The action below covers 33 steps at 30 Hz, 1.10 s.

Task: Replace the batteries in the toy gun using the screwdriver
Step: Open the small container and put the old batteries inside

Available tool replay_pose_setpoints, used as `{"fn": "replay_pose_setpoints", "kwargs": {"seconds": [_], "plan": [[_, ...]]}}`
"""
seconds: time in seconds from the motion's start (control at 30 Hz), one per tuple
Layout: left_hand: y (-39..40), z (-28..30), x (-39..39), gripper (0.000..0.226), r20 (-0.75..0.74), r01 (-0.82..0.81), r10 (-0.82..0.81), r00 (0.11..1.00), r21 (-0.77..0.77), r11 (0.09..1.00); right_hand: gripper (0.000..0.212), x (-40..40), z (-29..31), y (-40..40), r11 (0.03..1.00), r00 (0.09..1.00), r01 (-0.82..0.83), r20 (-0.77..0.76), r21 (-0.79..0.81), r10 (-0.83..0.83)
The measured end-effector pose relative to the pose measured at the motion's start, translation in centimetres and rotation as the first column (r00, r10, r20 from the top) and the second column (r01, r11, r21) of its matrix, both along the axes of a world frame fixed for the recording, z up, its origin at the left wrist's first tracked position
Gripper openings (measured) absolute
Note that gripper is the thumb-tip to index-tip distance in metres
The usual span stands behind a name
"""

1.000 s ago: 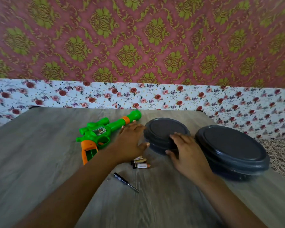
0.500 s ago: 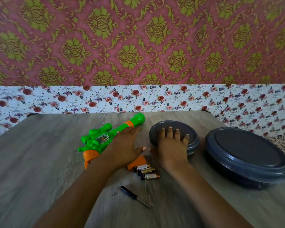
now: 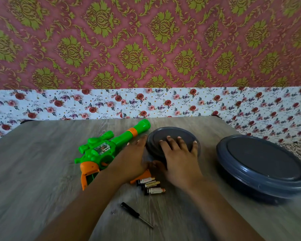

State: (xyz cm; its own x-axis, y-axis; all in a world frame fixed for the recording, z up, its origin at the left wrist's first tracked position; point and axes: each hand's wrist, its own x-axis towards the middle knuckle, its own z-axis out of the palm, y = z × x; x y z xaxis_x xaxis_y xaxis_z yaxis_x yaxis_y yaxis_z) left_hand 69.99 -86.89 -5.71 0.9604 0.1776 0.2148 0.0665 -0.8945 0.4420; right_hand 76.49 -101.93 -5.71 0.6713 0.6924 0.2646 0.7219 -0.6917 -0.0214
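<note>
The green and orange toy gun (image 3: 101, 150) lies on its side on the wooden table (image 3: 33, 171), its orange grip open. Its orange battery cover (image 3: 142, 174) lies partly under my left wrist, and three batteries (image 3: 149, 185) lie side by side just in front of it. Nearer me are the black screwdriver (image 3: 134, 213) and a tiny screw (image 3: 113, 212). My left hand (image 3: 130, 160) cups the left side of a small grey lidded container (image 3: 172, 132). My right hand (image 3: 179, 157) lies on its lid with fingers spread to the far rim.
A larger grey lidded container (image 3: 261, 164) stands at the right, close to the table's right edge. A floral cloth and patterned wall close off the back. Bare tabletop stretches to the left of the gun.
My right hand has moved from the container's near side up onto its lid. My left hand has stayed against its left side.
</note>
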Motion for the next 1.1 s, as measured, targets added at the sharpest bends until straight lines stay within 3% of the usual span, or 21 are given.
{"fn": "replay_pose_setpoints", "kwargs": {"seconds": [0.2, 0.33, 0.43, 0.53, 0.67, 0.83, 1.1], "plan": [[0.0, -0.5, 0.2, 0.101, -0.022, -0.034, 0.033, 0.999, -0.047, 0.998, 0.063, -0.4, -0.2, 0.5, 0.999, 0.999, 0.036, 0.040, -0.017, -0.036], [0.0, -0.6, 0.6, 0.106, -0.035, -0.064, 0.065, 0.997, 0.019, 0.998, 0.058, -0.4, -0.8, 1.1, 0.997, 0.985, 0.020, 0.171, -0.069, -0.008], [-0.2, -0.4, 0.7, 0.111, -0.041, -0.127, 0.131, 0.991, 0.096, 0.987, 0.046, -0.7, -0.4, 1.4, 1.000, 0.974, -0.023, 0.225, -0.007, 0.024], [-0.5, -0.4, 0.8, 0.117, -0.037, -0.181, 0.186, 0.982, 0.115, 0.977, 0.014, -0.8, 0.3, 1.5, 0.983, 0.959, -0.088, 0.282, 0.163, 0.039], [-0.7, -0.6, 0.5, 0.108, -0.007, -0.202, 0.205, 0.979, 0.122, 0.972, 0.025, -1.0, 0.8, 1.4, 0.979, 0.972, -0.084, 0.232, 0.188, 0.039], [-0.8, -0.8, 0.3, 0.101, -0.012, -0.218, 0.221, 0.975, 0.115, 0.969, 0.051, -1.4, 1.0, 1.1, 0.996, 0.994, -0.090, 0.070, 0.021, 0.088], [-1.1, -1.4, 0.4, 0.102, -0.031, -0.209, 0.213, 0.976, 0.115, 0.971, 0.051, -1.7, 1.2, 1.7, 0.991, 0.987, -0.090, 0.124, -0.102, 0.102]]}}
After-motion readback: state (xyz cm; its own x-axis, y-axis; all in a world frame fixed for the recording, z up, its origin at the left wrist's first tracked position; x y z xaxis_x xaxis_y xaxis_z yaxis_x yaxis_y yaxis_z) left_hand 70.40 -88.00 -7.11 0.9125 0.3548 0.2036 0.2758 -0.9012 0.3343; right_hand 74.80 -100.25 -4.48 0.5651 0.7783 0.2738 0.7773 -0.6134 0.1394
